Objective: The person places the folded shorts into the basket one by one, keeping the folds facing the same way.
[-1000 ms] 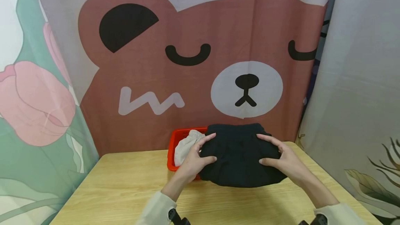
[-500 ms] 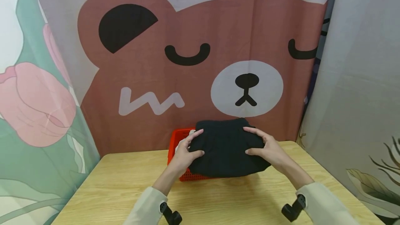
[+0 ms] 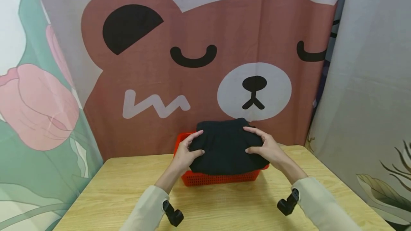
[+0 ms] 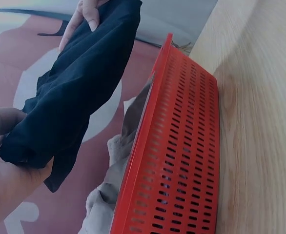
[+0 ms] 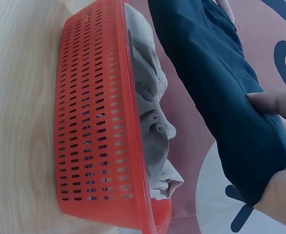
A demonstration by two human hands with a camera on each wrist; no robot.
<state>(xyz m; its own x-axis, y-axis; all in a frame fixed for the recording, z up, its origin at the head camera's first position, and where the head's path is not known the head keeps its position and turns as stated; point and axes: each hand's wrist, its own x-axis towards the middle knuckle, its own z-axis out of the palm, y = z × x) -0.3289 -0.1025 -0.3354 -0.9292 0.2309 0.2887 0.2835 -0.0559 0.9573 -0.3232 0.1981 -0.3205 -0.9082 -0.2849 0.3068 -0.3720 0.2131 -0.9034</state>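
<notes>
A folded dark garment (image 3: pixel 224 149) with a waistband-like upper edge is held up between both hands. At its left side my left hand (image 3: pixel 187 154) grips it, thumb and forefinger on the near face. My right hand (image 3: pixel 268 149) pinches the opposite side in a similar way. Directly below is a red perforated plastic basket (image 3: pixel 221 179); both wrist views show a gap between the garment and the basket's rim. Inside the basket lies crumpled light grey-beige cloth (image 5: pixel 150 107) with a gathered edge. From the head view, the garment hides that cloth and most of the basket's opening.
The basket stands on a light wooden table (image 3: pixel 135 184), near its back edge. Close behind hangs a curtain (image 3: pixel 154 77) printed with a brown bear. More printed fabric (image 3: pixel 41 117) closes off the left, and a pale curtain (image 3: pixel 363 92) hangs at the right.
Both hands have carried the dark garment left and farther back, from the basket's right side to above it. The light cloth, visible earlier in the head view, is now covered there.
</notes>
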